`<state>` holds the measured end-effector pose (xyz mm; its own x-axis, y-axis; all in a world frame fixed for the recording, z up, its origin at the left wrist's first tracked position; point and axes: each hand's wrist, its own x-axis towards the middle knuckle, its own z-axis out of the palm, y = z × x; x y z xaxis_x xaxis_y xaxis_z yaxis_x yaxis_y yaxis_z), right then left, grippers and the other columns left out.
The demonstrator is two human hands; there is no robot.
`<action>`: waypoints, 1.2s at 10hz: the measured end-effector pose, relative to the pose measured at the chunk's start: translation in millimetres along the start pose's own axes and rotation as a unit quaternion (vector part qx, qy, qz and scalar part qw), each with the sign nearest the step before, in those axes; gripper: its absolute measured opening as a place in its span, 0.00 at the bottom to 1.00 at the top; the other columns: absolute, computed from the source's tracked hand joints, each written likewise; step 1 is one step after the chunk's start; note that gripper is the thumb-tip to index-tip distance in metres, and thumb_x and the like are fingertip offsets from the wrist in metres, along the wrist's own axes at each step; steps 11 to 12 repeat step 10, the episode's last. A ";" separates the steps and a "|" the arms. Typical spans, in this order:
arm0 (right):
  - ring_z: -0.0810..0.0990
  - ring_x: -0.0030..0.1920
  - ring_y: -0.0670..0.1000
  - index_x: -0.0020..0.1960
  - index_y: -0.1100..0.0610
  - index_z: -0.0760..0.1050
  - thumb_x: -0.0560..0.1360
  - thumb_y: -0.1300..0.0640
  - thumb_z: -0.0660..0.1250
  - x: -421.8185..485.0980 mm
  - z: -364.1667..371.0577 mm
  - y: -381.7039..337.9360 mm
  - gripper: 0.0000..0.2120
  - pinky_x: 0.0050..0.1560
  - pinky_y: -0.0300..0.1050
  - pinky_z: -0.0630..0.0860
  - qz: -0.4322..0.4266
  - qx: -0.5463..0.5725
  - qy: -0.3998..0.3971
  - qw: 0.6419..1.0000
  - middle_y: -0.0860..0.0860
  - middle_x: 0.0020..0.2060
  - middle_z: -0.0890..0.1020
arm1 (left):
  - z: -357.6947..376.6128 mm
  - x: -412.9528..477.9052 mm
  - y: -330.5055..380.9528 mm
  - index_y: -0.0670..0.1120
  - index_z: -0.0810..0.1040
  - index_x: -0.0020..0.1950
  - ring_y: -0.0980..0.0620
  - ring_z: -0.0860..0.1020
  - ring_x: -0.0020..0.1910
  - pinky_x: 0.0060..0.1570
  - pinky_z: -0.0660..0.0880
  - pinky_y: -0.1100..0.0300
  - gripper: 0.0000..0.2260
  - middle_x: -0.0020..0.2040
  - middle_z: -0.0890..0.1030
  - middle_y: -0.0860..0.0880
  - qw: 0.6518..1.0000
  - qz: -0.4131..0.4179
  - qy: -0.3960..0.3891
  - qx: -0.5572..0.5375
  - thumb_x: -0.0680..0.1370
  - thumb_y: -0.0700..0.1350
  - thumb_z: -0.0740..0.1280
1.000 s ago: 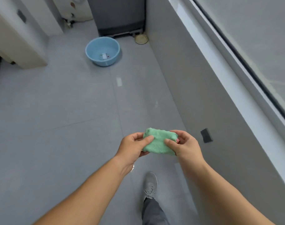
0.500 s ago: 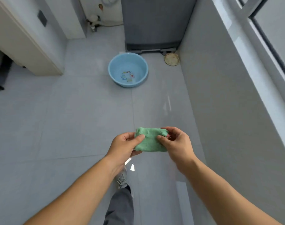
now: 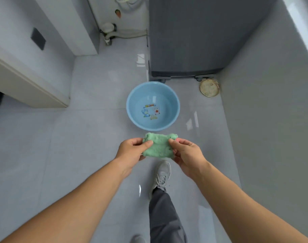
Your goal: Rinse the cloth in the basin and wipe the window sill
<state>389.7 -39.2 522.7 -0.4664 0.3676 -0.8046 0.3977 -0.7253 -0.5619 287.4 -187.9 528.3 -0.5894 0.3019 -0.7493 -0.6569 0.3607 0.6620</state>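
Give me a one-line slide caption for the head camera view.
Both hands, left hand and right hand, hold a folded green cloth above the floor near a blue basin.

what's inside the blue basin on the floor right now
The blue basin looks to hold shallow clear water, with colourful cartoon pictures showing on its bottom. Nothing else is in it; the green cloth is not in the basin but held above the floor in both hands.
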 end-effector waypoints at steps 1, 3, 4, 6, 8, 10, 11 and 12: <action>0.79 0.30 0.50 0.42 0.59 0.75 0.75 0.64 0.71 93.9 22.8 -25.8 0.07 0.38 0.45 0.83 0.008 -0.037 0.005 0.999 0.53 0.30 0.77 | 2.1 90.3 22.9 0.43 0.84 0.51 0.56 0.83 0.37 0.38 0.78 0.64 0.07 0.43 0.86 0.48 1.000 -0.007 0.020 0.003 0.74 0.43 0.74; 0.77 0.30 0.51 0.38 0.58 0.73 0.74 0.61 0.74 271.0 46.7 -31.0 0.10 0.50 0.55 0.83 0.028 -0.088 0.026 0.995 0.53 0.28 0.76 | 2.6 263.5 21.1 0.42 0.84 0.52 0.53 0.84 0.41 0.43 0.82 0.59 0.07 0.45 0.86 0.46 0.999 -0.038 0.030 0.023 0.75 0.41 0.74; 0.76 0.31 0.52 0.39 0.58 0.74 0.73 0.60 0.75 348.7 52.6 -18.7 0.10 0.47 0.52 0.83 0.036 -0.107 0.044 0.993 0.53 0.28 0.77 | 2.2 341.4 3.9 0.41 0.83 0.52 0.51 0.84 0.42 0.43 0.81 0.57 0.07 0.46 0.86 0.46 0.998 -0.047 0.031 0.036 0.74 0.40 0.74; 0.74 0.29 0.51 0.41 0.60 0.77 0.74 0.60 0.73 491.7 59.4 13.9 0.07 0.45 0.51 0.83 0.009 -0.138 0.102 0.985 0.55 0.29 0.77 | 7.8 483.1 -30.3 0.44 0.80 0.47 0.47 0.80 0.44 0.48 0.80 0.52 0.05 0.42 0.82 0.46 0.995 -0.043 0.025 0.084 0.74 0.37 0.74; 0.78 0.32 0.52 0.44 0.58 0.81 0.75 0.57 0.72 565.0 62.5 28.4 0.04 0.50 0.56 0.83 -0.014 -0.205 0.153 0.967 0.53 0.34 0.82 | 8.7 562.0 -49.0 0.39 0.74 0.67 0.48 0.79 0.48 0.50 0.81 0.53 0.21 0.51 0.79 0.47 0.991 -0.042 0.012 0.123 0.75 0.35 0.72; 0.80 0.45 0.55 0.60 0.57 0.79 0.75 0.57 0.70 549.7 49.5 35.0 0.14 0.48 0.45 0.79 -0.027 -0.375 0.166 0.912 0.52 0.48 0.81 | 1.8 560.7 -52.9 0.45 0.76 0.59 0.45 0.80 0.46 0.52 0.81 0.45 0.14 0.43 0.78 0.50 0.971 -0.058 0.023 0.232 0.74 0.41 0.72; 0.80 0.45 0.55 0.60 0.57 0.79 0.75 0.57 0.70 549.7 49.5 35.0 0.14 0.48 0.45 0.79 -0.027 -0.375 0.166 0.912 0.52 0.48 0.81 | 1.8 560.7 -52.9 0.45 0.76 0.59 0.45 0.80 0.46 0.52 0.81 0.45 0.14 0.43 0.78 0.50 0.971 -0.058 0.023 0.232 0.74 0.41 0.72; 0.80 0.45 0.55 0.60 0.57 0.79 0.75 0.57 0.70 549.7 49.5 35.0 0.14 0.48 0.45 0.79 -0.027 -0.375 0.166 0.912 0.52 0.48 0.81 | 1.8 560.7 -52.9 0.45 0.76 0.59 0.45 0.80 0.46 0.52 0.81 0.45 0.14 0.43 0.78 0.50 0.971 -0.058 0.023 0.232 0.74 0.41 0.72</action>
